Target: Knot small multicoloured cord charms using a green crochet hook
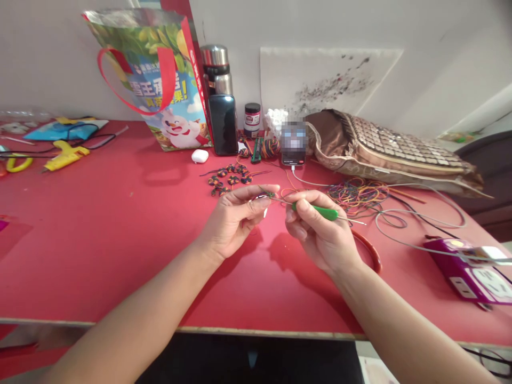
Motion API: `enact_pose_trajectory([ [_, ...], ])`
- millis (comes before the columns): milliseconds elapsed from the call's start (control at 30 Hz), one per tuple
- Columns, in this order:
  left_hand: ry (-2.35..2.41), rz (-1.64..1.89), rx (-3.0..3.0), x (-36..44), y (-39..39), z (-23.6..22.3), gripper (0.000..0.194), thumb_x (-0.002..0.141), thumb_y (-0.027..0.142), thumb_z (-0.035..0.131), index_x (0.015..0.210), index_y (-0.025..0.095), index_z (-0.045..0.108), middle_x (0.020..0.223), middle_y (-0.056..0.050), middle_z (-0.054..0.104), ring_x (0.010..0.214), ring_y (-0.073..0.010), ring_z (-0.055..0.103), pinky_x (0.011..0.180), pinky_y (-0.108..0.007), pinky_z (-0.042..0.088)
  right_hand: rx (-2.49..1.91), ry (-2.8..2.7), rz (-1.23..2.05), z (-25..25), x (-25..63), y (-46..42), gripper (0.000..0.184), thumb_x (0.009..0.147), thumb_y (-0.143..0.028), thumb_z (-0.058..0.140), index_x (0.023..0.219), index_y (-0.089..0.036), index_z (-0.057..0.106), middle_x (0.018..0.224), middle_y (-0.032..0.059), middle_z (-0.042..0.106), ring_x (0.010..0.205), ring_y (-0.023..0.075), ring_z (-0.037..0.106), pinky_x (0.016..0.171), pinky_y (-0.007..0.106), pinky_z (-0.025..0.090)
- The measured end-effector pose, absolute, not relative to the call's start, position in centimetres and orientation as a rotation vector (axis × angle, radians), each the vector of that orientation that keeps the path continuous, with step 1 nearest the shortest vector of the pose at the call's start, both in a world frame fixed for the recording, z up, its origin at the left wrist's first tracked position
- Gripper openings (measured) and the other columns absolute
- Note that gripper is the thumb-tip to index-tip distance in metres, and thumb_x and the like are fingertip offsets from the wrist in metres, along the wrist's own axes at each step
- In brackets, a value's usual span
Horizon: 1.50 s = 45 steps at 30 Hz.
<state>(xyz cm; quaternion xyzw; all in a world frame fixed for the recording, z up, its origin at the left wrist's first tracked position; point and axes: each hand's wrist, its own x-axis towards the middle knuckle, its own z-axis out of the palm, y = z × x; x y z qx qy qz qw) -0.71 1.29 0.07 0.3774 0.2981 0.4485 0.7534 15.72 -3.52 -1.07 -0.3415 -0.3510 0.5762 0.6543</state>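
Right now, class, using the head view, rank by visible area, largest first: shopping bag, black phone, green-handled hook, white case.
1. Shopping bag
2. Black phone
3. Green-handled hook, partly covered by the right hand
4. White case

One bag [176,122] stands on one surface [120,240]. Left of the bag: one glue gun [64,156]. Just in front: one white case [200,156]. To its right: two phones [224,128] [293,158], one jar [252,120], one cushion [384,144], one power strip [460,266]. Nearer, right of the bag: one left hand [236,216], one right hand [316,232], one hook [326,213]; the knotted flowers [233,180] crowd too closely to count.
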Motion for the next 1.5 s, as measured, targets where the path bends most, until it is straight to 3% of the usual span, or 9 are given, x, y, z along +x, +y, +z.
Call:
enact_pose_trajectory([
  [167,0.686,0.986,0.88,-0.8,1.1,0.0,0.024,0.067,0.024,0.095,0.09,0.02,0.088,0.086,-0.004,0.075,0.066,-0.0085,0.051,0.057,-0.022,0.039,-0.766,-0.791,1.319,-1.2,15.7,-3.5,0.021,0.075,-0.037,0.095,0.084,-0.023,0.083,0.063,-0.0004,0.07,0.045,0.0056,0.043,0.045,0.022,0.034],
  [267,0.687,0.998,0.892,-0.9,1.1,0.1,0.023,0.065,0.028,0.096,0.086,0.02,0.087,0.088,-0.004,0.075,0.066,-0.0084,0.05,0.058,-0.023,0.038,-0.767,-0.8,1.312,-1.3,15.7,-3.5,0.021,0.077,-0.038,0.093,0.084,-0.023,0.083,0.064,-0.0006,0.069,0.045,0.0059,0.042,0.045,0.022,0.034],
  [433,0.628,1.018,1.02,-0.9,1.2,0.2,0.027,0.075,0.044,0.091,0.086,0.019,0.088,0.069,-0.001,0.061,0.057,-0.0075,0.035,0.052,-0.026,0.027,-0.784,-0.803,1.306,-1.4,15.8,-3.6,0.023,0.076,-0.04,0.093,0.085,-0.023,0.082,0.065,-0.0008,0.069,0.045,0.006,0.041,0.044,0.023,0.033],
  [533,0.615,1.04,1.038,-0.8,1.2,0.0,0.036,0.081,0.055,0.086,0.085,0.019,0.088,0.059,0.001,0.051,0.056,-0.0086,0.033,0.053,-0.027,0.026,-0.792,-0.796,1.306,-1.4,15.8,-3.6,0.025,0.075,-0.041,0.094,0.085,-0.022,0.081,0.064,-0.0012,0.067,0.045,0.0056,0.04,0.044,0.022,0.032],
  [667,0.653,1.06,1.059,-0.8,1.3,-0.3,0.028,0.078,0.048,0.09,0.083,0.021,0.088,0.056,0.002,0.049,0.055,-0.0089,0.033,0.054,-0.027,0.03,-0.817,-0.811,1.296,-1.5,15.8,-3.5,0.025,0.076,-0.041,0.093,0.086,-0.022,0.08,0.065,-0.0015,0.067,0.046,0.0062,0.04,0.044,0.023,0.032],
  [967,0.716,1.087,0.959,-0.6,1.2,0.0,0.02,0.064,0.031,0.098,0.078,0.021,0.087,0.079,-0.005,0.078,0.059,-0.0083,0.052,0.054,-0.024,0.039,-0.823,-0.812,1.271,-1.7,15.6,-3.4,0.024,0.074,-0.04,0.093,0.085,-0.022,0.082,0.063,-0.0005,0.067,0.047,0.0068,0.041,0.044,0.023,0.032],
  [1133,0.765,1.095,0.943,-0.6,1.2,-0.3,0.023,0.063,0.029,0.098,0.083,0.021,0.088,0.084,-0.007,0.081,0.071,-0.0142,0.065,0.059,-0.025,0.047,-0.84,-0.817,1.241,-1.8,15.3,-3.6,0.023,0.076,-0.04,0.091,0.086,-0.022,0.081,0.065,-0.0012,0.066,0.047,0.0067,0.04,0.044,0.023,0.032],
  [1500,0.749,1.038,0.881,-0.3,1.2,-1.0,0.03,0.061,0.022,0.098,0.089,0.021,0.088,0.08,-0.003,0.077,0.078,-0.0143,0.065,0.072,-0.027,0.049,-0.874,-0.811,1.221,-2.5,15.3,-3.7,0.019,0.081,-0.038,0.089,0.088,-0.022,0.082,0.062,-0.0006,0.067,0.046,0.0075,0.042,0.044,0.022,0.032],
])
